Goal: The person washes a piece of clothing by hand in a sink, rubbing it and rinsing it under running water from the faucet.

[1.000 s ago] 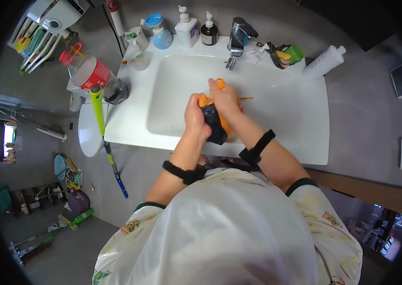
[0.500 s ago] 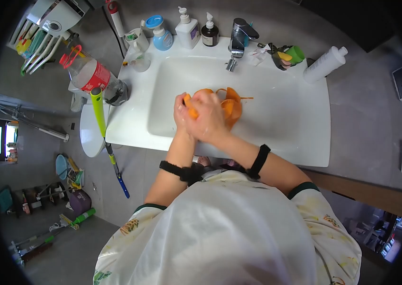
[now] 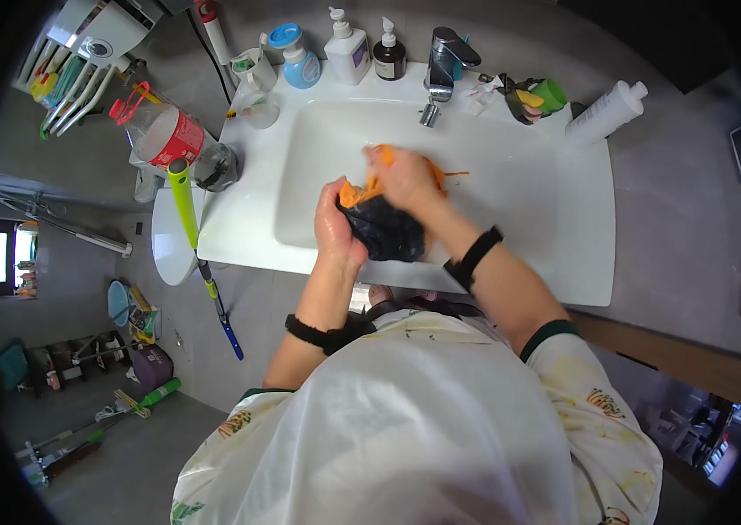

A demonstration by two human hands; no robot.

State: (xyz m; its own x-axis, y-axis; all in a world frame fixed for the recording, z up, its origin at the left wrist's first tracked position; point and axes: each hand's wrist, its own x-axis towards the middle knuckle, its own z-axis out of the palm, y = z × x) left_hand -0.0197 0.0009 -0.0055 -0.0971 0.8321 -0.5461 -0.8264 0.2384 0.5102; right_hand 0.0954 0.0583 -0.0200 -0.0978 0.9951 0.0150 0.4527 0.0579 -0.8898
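A wet-looking item, part orange cloth (image 3: 358,192) and part black cloth (image 3: 386,231), is spread between my hands over the white sink (image 3: 510,219). My left hand (image 3: 335,224) is closed on its left edge, where orange meets black. Closed round the orange part higher up is my right hand (image 3: 407,178), slightly blurred. More orange cloth and a thin orange strap show to the right of that hand, above the basin floor. The chrome faucet (image 3: 442,74) stands behind the basin, apart from both hands.
Along the back rim stand a blue foam bottle (image 3: 301,66), a white pump bottle (image 3: 348,54) and a dark pump bottle (image 3: 390,58). A white bottle (image 3: 602,114) leans at the right. A large red-labelled bottle (image 3: 174,138) and a green-handled pole (image 3: 181,201) are at the left.
My hands have moved apart, the right one up and to the right. The bunched orange cloth is opened out, and its black part now shows below.
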